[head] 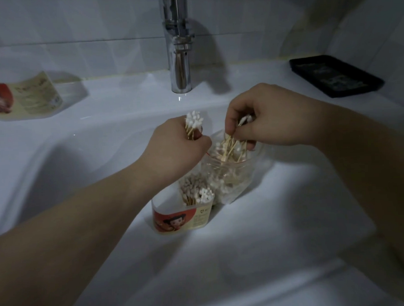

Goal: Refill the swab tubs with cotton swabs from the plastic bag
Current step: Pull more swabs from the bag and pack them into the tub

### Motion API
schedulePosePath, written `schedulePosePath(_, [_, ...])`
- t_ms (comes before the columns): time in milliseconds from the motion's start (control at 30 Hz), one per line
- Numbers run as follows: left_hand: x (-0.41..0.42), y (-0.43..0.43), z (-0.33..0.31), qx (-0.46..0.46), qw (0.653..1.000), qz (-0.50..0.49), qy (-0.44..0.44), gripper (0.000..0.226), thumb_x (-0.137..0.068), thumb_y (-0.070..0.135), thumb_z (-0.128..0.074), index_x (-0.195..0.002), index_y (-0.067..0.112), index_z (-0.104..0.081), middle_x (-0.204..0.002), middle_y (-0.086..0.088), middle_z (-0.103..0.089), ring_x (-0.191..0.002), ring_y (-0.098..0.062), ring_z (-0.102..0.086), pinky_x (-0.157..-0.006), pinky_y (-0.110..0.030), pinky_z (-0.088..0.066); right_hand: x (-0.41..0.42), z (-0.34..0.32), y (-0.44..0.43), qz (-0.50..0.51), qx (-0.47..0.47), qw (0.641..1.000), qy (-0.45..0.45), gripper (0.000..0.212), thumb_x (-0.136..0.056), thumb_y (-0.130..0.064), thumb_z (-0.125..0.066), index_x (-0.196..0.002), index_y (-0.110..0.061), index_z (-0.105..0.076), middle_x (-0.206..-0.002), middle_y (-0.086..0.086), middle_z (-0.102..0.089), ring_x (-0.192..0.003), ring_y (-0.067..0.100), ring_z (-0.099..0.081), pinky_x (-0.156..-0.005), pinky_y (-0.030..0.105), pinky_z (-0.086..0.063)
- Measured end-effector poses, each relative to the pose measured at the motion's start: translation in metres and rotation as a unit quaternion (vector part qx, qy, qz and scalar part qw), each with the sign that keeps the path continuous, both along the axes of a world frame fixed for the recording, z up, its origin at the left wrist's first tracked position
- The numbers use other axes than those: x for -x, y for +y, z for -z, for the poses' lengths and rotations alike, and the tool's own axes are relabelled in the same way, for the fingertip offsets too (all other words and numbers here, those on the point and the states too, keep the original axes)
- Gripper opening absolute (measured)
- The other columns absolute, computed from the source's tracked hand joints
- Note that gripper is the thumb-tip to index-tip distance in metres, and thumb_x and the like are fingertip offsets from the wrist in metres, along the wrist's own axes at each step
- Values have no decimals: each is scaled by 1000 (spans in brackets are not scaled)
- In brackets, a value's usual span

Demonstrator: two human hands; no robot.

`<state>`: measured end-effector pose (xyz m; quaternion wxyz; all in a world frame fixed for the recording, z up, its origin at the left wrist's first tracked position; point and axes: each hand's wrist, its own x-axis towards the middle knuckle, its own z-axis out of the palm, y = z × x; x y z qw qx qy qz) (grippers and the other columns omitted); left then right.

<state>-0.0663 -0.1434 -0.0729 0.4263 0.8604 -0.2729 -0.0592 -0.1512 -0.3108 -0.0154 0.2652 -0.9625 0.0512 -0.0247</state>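
Observation:
A clear swab tub with a red and cream label stands on the sink's front rim, partly filled with upright cotton swabs. Right behind it sits the clear plastic bag of swabs, its mouth open. My left hand grips a small bundle of cotton swabs, white tips up, above the tub. My right hand pinches another bunch of swabs at the bag's mouth, sticks pointing down into the bag. A second labelled tub stands on the counter at the far left.
A chrome tap rises at the back centre of the white sink. A black tray lies on the counter at the back right. The basin drops away to the left of the tub.

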Motion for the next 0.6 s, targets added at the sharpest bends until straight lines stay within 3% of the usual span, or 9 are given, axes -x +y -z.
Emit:
schedulePosePath(100, [1, 0, -2, 3, 1000, 2, -21, 14, -85, 19, -64, -83, 6, -61, -76, -10, -68, -73, -29, -68, -75, -48, -57, 0, 1, 0, 9, -21, 1000, -6, 24, -86, -2, -68, -85, -26, -69, -76, -8, -71, -60, 11, -73, -71, 33, -61])
schedulePosePath(200, [1, 0, -2, 10, 999, -5, -31, 8, -83, 17, -65, -82, 9, -64, -73, -7, -67, -72, -27, -66, -73, -47, -57, -2, 3, 1, -3, -22, 1000, 19, 35, -90, -2, -65, -101, -34, -71, -92, 0, -71, -60, 10, -73, -64, 24, -56])
schedulePosePath(300, [0, -1, 1, 11, 998, -12, -67, 9, -82, 16, -65, -79, 8, -63, -71, -3, -63, -68, -15, -61, -65, -32, -49, -2, 4, 4, -8, -5, 999, 40, 36, -90, -3, -62, -97, -35, -76, -90, -3, -76, -61, 7, -73, -66, 22, -54])
schedulePosePath(367, [2, -2, -1, 58, 989, -14, -133, 20, -83, 21, -63, -66, 20, -53, -69, 4, -56, -66, -8, -56, -57, -17, -40, -1, 2, 5, -4, -7, 999, 42, 34, -88, -3, -61, -88, -32, -78, -74, -5, -76, -62, 5, -73, -66, 18, -53])
schedulePosePath(400, [4, -2, -4, 92, 981, -5, -172, 28, -84, 23, -63, -62, 28, -46, -69, 7, -53, -66, -5, -55, -60, -13, -38, -1, 1, 6, -4, -13, 999, 42, 33, -88, -3, -61, -86, -31, -78, -71, -7, -75, -62, 5, -73, -65, 16, -53])
schedulePosePath(433, [7, -2, -7, 124, 973, 13, -196, 35, -85, 24, -63, -61, 35, -40, -70, 8, -53, -67, -4, -56, -65, -13, -41, -1, 0, 7, -5, -19, 999, 42, 33, -87, -2, -60, -86, -30, -78, -71, -8, -75, -63, 5, -73, -65, 16, -54])
schedulePosePath(500, [11, -1, -9, 155, 969, 54, -183, 40, -87, 26, -64, -58, 38, -41, -70, 3, -59, -70, -11, -64, -68, -30, -50, -1, 0, 8, -4, -20, 999, 37, 33, -85, -1, -59, -86, -28, -78, -69, -6, -75, -62, 6, -73, -66, 20, -55])
schedulePosePath(567, [12, -2, -5, 121, 977, 73, -158, 33, -87, 33, -64, -58, 34, -46, -69, -1, -63, -70, -16, -66, -66, -40, -52, -1, 0, 8, 6, -20, 1000, 19, 30, -83, -2, -60, -83, -27, -77, -62, -5, -73, -60, 7, -73, -63, 19, -54])
schedulePosePath(600, [10, -3, 0, 83, 982, 74, -150, 29, -85, 36, -64, -61, 28, -51, -68, -1, -63, -69, -14, -64, -66, -38, -50, -1, 0, 8, 13, -28, 1000, 7, 29, -83, -3, -61, -81, -28, -76, -60, -5, -72, -58, 8, -72, -61, 17, -52])
